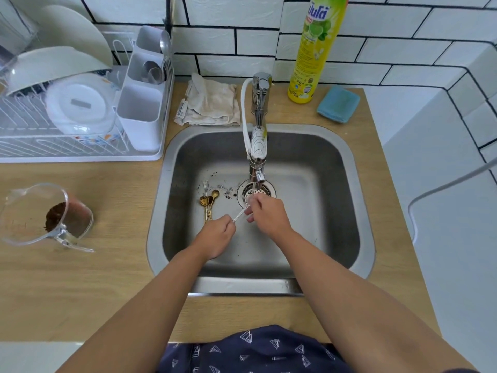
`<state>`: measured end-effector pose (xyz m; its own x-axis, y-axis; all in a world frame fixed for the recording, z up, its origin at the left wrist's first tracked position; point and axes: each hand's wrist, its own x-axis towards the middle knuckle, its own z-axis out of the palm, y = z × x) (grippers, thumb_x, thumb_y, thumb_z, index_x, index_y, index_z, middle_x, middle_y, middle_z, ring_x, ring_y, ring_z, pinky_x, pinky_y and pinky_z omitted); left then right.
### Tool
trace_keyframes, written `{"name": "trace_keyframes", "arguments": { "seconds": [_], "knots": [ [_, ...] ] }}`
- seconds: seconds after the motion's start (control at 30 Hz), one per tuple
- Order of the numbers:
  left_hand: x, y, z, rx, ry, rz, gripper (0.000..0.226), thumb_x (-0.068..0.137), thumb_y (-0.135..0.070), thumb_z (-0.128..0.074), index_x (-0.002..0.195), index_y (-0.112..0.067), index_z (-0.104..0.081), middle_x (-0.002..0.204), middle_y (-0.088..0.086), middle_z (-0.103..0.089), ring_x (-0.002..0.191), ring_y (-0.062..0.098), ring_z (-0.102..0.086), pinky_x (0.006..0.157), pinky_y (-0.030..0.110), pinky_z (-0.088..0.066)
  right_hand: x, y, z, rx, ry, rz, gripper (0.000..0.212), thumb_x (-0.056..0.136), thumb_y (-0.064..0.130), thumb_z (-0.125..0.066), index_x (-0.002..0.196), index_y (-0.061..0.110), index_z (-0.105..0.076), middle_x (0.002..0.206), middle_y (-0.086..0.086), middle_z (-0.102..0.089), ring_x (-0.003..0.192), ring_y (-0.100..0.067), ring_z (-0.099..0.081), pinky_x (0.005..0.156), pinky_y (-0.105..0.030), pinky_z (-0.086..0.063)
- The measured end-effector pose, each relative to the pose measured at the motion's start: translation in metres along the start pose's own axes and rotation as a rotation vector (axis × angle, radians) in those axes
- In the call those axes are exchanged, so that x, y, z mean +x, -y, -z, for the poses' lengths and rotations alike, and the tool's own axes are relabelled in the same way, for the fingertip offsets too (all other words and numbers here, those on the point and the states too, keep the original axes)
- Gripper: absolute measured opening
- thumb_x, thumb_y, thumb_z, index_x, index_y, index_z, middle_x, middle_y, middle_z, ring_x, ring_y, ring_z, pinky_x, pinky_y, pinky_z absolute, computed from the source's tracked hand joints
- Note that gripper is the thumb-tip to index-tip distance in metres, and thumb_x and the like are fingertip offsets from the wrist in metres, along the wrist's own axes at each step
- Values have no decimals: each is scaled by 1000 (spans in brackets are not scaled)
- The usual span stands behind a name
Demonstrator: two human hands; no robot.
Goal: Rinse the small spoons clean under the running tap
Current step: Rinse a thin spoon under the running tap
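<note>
Two hands work over the sink, both curled round one spoon. Left hand pinches the handle end between thumb and fingers; right hand closes its fingertips on the bowl end, directly under the tap outlet at the drain. Spoon shaft runs from 8 o'clock up to 2 o'clock between the hands; its bowl is hidden by the right fingers. Water stream is thin and hard to make out against the drain.

Spoons on the sink floor: one silver spoon plus a cluster of gold spoons, lying at 9 o'clock from the drain. Gold count uncertain, three bowls visible, handles overlap and the lower ends are covered by the left hand. Dark specks are scattered between this cluster and the drain.

Tabletop items, one of each:
- measuring jug, clear, dark residue inside, at 9 o'clock from the sink.
- dish rack at 10 o'clock, cut off by the left edge; holds pale bowls, a lidded container and a cutlery caddy with a few utensils, number not resolvable.
- cloth, crumpled, at 11 o'clock, just beside the tap base.
- soap bottle, yellow, at 1 o'clock, top cut off by the frame.
- sponge, blue, just right of the bottle.

One grey hose curves in from the right edge, its far end out of view.
</note>
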<state>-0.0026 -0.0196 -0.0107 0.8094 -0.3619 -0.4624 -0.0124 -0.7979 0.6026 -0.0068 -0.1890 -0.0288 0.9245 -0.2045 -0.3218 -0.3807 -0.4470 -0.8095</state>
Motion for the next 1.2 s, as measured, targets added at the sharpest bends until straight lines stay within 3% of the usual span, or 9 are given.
{"name": "trace_keyframes", "arguments": {
  "seconds": [0.23, 0.53, 0.7, 0.93, 1.2],
  "knots": [
    [1, 2, -1, 16, 9, 6, 30, 102, -27, -33, 93, -12, -57, 80, 6, -61, 73, 20, -54, 62, 34, -40, 3, -2, 2, -34, 42, -16, 28, 104, 34, -47, 97, 16, -68, 79, 7, -74, 63, -8, -73, 77, -34, -60],
    [2, 3, -1, 20, -2, 14, 28, 100, -26, -36, 89, -10, -56, 82, 9, -62, 75, 25, -54, 62, 35, -38, 2, -1, 2, -33, 63, -20, 26, 103, 31, -49, 103, 13, -68, 83, 3, -74, 66, -9, -72, 72, -30, -59],
    [2, 4, -1, 13, -1, 15, 28, 100, -24, -36, 89, -9, -56, 81, 9, -63, 77, 27, -55, 64, 35, -39, 1, 1, 3, -42, 72, -17, 26, 103, 32, -50, 103, 14, -68, 83, 2, -75, 67, -13, -74, 79, -37, -60],
    [3, 6, -3, 13, 6, 13, 30, 100, -27, -34, 89, -11, -56, 79, 8, -62, 75, 25, -56, 65, 38, -43, 1, 2, 5, -35, 63, -22, 30, 105, 30, -44, 97, 13, -67, 79, 3, -75, 65, -13, -74, 79, -38, -60],
    [6, 9, -5, 32, -1, -2, 29, 100, -27, -35, 89, -11, -56, 79, 8, -61, 73, 24, -54, 62, 36, -39, 0, 1, 7, -22, 75, -29, 28, 102, 31, -50, 94, 13, -68, 80, 3, -75, 63, -10, -73, 77, -36, -61]
  ]
}}
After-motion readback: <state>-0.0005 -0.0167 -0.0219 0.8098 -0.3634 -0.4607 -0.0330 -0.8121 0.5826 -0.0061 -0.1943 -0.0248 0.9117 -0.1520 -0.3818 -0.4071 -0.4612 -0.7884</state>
